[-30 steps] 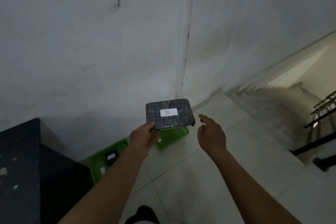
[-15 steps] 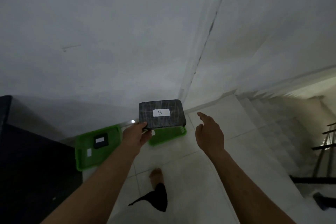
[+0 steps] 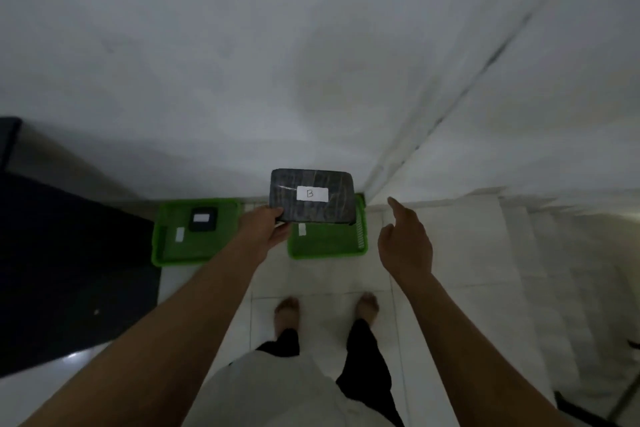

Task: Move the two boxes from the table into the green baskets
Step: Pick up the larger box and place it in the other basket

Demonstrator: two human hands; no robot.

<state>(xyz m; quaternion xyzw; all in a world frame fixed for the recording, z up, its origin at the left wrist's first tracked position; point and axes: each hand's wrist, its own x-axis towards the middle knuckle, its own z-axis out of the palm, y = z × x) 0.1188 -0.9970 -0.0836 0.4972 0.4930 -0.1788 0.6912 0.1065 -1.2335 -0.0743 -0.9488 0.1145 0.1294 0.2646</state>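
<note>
Head view: your left hand (image 3: 265,227) pinched box B (image 3: 312,196) by one corner above the right basket (image 3: 327,246); your right hand (image 3: 403,243) hung loose, so the box could have tipped out.

Pale shirt (image 3: 277,392), black trousers (image 3: 367,357), bare feet (image 3: 287,308)

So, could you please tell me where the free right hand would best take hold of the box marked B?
Probably its right short edge, from the right. The box marked B is held flat by the left hand at its near-left corner, while the right hand is open beside the bare right edge.
</note>
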